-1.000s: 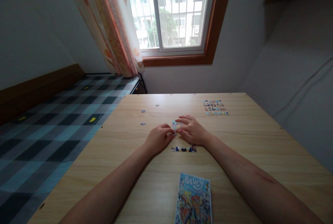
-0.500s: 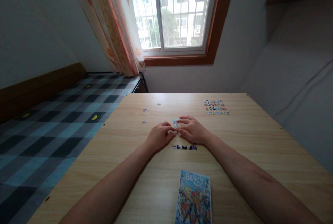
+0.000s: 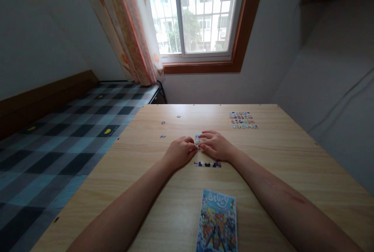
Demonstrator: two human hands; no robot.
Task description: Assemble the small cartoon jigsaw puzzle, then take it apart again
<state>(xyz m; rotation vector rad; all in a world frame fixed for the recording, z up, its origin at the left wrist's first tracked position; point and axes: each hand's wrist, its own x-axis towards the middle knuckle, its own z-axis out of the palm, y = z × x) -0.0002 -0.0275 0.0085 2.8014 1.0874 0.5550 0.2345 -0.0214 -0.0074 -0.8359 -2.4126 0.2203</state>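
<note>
In the middle of the table, my left hand (image 3: 180, 152) has its thumb and fingers pinched together on a small jigsaw piece, mostly hidden by the fingertips. It meets the lower end of a narrow joined section of jigsaw (image 3: 197, 139), light blue at its top. My right hand (image 3: 217, 145) rests with fingers spread, its fingertips at the right side of that section and covering part of it. Just nearer to me lies a joined strip of dark blue and pale pieces (image 3: 207, 164), apart from both hands.
Loose jigsaw pieces lie at the left, one of them a small piece (image 3: 163, 136). Rows of pieces (image 3: 242, 121) are laid out at the back right. A box marked "Bluey" (image 3: 217, 220) lies on the wooden table (image 3: 163, 220) near me. A checked bed (image 3: 73, 139) stands left.
My left fingertips have moved slightly, and less of the piece at them shows now. My right hand stays almost where it was. The view has shifted a little.
</note>
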